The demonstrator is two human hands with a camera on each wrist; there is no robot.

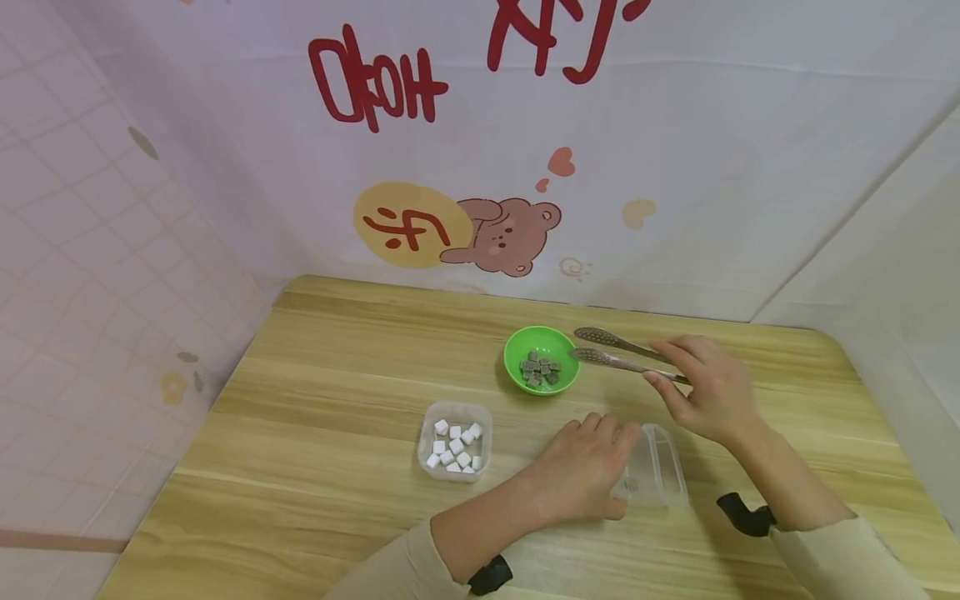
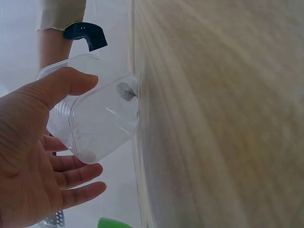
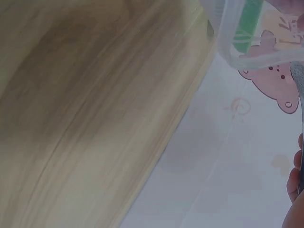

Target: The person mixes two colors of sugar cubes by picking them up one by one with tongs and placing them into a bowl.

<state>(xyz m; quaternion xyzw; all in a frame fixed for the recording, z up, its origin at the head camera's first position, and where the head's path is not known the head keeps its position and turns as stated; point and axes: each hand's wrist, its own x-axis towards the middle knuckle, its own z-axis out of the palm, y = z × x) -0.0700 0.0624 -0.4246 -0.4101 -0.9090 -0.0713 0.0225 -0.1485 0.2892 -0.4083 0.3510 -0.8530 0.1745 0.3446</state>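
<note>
A clear plastic container [image 1: 670,467] stands on the table, tilted toward the right as far as the head view shows. My left hand [image 1: 581,471] grips it, thumb on one side and fingers on the other. A small grey cube [image 2: 126,91] shows through its wall in the left wrist view. My right hand [image 1: 705,387] holds metal tongs [image 1: 611,360] by their arms. The tongs' tips are apart with nothing between them, beside the rim of a green bowl [image 1: 512,371]. Several grey cubes [image 1: 534,367] lie in that bowl.
A second clear container [image 1: 489,446] with several white cubes [image 1: 456,446] stands left of my left hand. The wooden table [image 1: 322,375] meets a printed cloth wall [image 1: 675,150] at the back, with further cloth at both sides.
</note>
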